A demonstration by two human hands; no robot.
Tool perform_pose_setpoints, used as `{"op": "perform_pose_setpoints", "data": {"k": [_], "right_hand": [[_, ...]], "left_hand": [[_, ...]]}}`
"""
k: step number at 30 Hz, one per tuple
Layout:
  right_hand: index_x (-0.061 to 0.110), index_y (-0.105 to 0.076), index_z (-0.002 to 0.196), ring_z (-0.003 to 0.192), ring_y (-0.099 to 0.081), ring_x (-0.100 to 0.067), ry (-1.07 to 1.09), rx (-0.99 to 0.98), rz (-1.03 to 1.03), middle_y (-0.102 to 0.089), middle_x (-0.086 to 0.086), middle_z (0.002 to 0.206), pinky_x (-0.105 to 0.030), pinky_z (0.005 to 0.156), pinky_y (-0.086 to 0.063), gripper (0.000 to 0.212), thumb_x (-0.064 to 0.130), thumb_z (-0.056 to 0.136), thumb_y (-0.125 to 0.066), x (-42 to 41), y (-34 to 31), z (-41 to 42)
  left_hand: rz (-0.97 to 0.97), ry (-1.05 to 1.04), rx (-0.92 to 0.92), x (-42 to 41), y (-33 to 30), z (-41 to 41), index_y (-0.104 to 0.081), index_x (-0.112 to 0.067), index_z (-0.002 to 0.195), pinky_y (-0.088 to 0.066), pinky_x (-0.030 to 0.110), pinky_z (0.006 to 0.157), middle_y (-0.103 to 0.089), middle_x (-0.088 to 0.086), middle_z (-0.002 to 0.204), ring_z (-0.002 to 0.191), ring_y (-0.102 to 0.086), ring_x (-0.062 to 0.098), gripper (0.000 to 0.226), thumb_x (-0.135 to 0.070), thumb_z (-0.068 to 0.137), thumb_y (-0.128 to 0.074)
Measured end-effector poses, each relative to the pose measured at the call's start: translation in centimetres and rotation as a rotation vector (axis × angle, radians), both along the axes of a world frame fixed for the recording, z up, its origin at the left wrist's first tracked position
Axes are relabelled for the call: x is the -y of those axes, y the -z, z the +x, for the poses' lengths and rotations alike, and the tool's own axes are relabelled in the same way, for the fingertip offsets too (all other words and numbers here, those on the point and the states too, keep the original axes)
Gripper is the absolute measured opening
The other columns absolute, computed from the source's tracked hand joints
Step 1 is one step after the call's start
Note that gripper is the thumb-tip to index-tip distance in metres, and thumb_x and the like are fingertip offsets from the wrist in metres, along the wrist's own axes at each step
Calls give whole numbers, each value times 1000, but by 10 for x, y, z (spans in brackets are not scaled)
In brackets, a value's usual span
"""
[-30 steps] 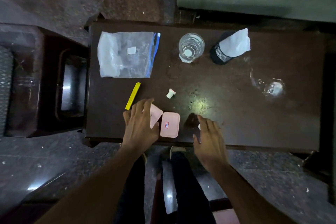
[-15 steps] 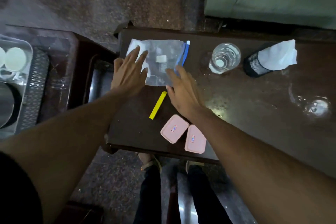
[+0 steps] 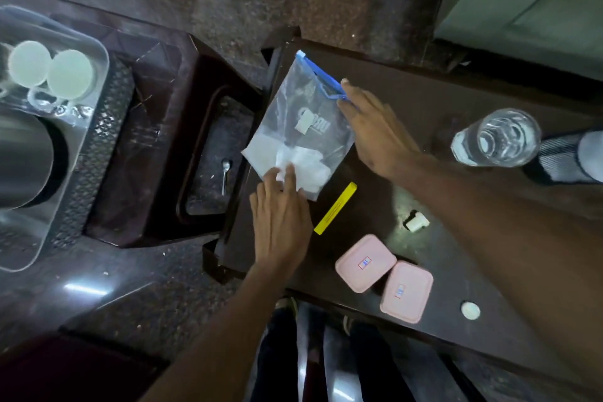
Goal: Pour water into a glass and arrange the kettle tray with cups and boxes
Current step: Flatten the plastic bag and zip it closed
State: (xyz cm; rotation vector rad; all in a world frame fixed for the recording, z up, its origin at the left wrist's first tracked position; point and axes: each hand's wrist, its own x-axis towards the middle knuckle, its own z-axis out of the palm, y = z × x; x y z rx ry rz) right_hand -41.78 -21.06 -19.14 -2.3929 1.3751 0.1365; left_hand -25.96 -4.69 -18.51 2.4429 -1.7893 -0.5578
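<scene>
A clear zip bag (image 3: 301, 127) with a blue slider (something white bunched in its lower end) lies tilted at the left end of the dark desk (image 3: 421, 101), its lower corner reaching past the edge. Just beside it lies a yellow strip (image 3: 335, 208), and further right a small white cap (image 3: 416, 222) on its side. A white disc (image 3: 470, 310) sits near the desk's front edge, and a spoon (image 3: 225, 173) lies in the recess of the dark stool (image 3: 169, 140) to the left.

A dark wooden table (image 3: 456, 101) is carrying a clear zip bag (image 3: 303, 127), a yellow strip (image 3: 335, 208), two pink boxes (image 3: 365, 263) touching each other, a small white cap (image 3: 417, 222) and a glass of water (image 3: 497, 138). A white disc (image 3: 470, 310) is lying near its front edge
</scene>
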Motion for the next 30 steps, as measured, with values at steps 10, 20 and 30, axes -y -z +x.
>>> {"op": "perform_pose_setpoints", "data": {"k": [10,20,30], "right_hand": [[5,-32,160,159,-23,-24,-269,212,-226,-22,-12,172,-37,124,-24,60,27,106,-45,-36,20,68],[8,-11,166,162,-5,-17,-415,131,-309,-8,-6,175,-39,129,-18,60,34,113,-24,-17,70,67],[15,-4,167,162,-3,-12,-379,59,-295,-3,0,176,-38,130,-18,61,40,113,-15,44,64,41]], "left_hand": [[-368,-251,-99,71,20,43,-34,-17,166,-23,39,123,-32,2,174,159,-31,16,60,-43,113,-35],[-268,-312,-41,74,77,28,-14,-20,172,-13,44,132,-11,-5,180,166,-8,8,68,-52,113,-8],[-176,-317,36,77,82,28,-5,-19,173,-16,53,133,-7,-3,181,167,-6,11,67,-50,113,-7]]}}
